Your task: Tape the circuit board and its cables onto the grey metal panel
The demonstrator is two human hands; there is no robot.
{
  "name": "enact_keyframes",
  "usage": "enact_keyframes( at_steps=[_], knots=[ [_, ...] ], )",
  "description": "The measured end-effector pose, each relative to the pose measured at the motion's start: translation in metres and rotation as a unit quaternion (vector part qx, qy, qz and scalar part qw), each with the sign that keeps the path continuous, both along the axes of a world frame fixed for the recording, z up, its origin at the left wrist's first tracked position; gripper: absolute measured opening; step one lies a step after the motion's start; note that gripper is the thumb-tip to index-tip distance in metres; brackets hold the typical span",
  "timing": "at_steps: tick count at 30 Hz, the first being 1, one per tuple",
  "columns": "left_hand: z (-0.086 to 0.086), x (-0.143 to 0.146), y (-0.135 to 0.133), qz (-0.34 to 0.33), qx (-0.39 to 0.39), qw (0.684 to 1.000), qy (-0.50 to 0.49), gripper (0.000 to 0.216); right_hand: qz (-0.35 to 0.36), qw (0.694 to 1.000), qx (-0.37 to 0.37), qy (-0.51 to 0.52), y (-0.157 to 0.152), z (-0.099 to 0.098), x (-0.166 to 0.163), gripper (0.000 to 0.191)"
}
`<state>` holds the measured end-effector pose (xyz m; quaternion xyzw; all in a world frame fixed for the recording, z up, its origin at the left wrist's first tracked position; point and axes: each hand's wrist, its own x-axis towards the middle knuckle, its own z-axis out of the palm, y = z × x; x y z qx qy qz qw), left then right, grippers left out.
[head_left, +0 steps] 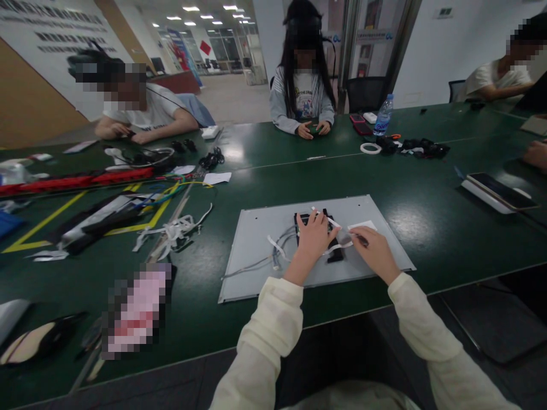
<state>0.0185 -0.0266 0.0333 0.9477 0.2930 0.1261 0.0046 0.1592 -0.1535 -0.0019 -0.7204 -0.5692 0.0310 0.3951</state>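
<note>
A black frame-like device (336,254) lies on a light grey panel (252,228), with grey cables (253,266) running from its left side. My left hand (315,239) rests on the device with its fingers spread over it. A curved white strip (339,247) crosses the device and reaches the fingertips of my right hand (375,249), which are pinched on its end. Something small and dark shows between those fingers; its kind is unclear. Another white strip (277,248) lies across the cables. Under my right hand's far side is a white piece of paper (366,225).
Tangled white strips (175,232) and a pink item (139,307), blurred out, lie to the left. Further off are a tape roll (370,148), a water bottle (383,117) and black cables (423,148). A phone (499,191) lies right. Other people sit around the table.
</note>
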Motion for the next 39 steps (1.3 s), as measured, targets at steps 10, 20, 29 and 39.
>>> enact_keyframes(
  at_steps=[10,20,29,39],
  knots=[
    [0.0,-0.001,-0.003,-0.033,0.018,0.999,-0.016,0.044,0.009,0.999,-0.005,-0.037,0.007,-0.007,-0.005,0.034],
    [-0.003,0.0,-0.005,-0.071,0.014,0.997,-0.007,0.033,0.038,0.994,-0.034,-0.095,0.005,-0.014,-0.005,0.036],
    [-0.011,0.004,-0.002,-0.089,0.034,0.995,-0.01,0.037,0.041,0.994,-0.032,-0.093,0.004,-0.015,-0.006,0.037],
    [-0.005,0.003,-0.004,-0.105,0.016,0.994,-0.026,0.036,0.03,0.999,-0.035,-0.004,0.011,0.001,-0.01,0.04]
  ],
)
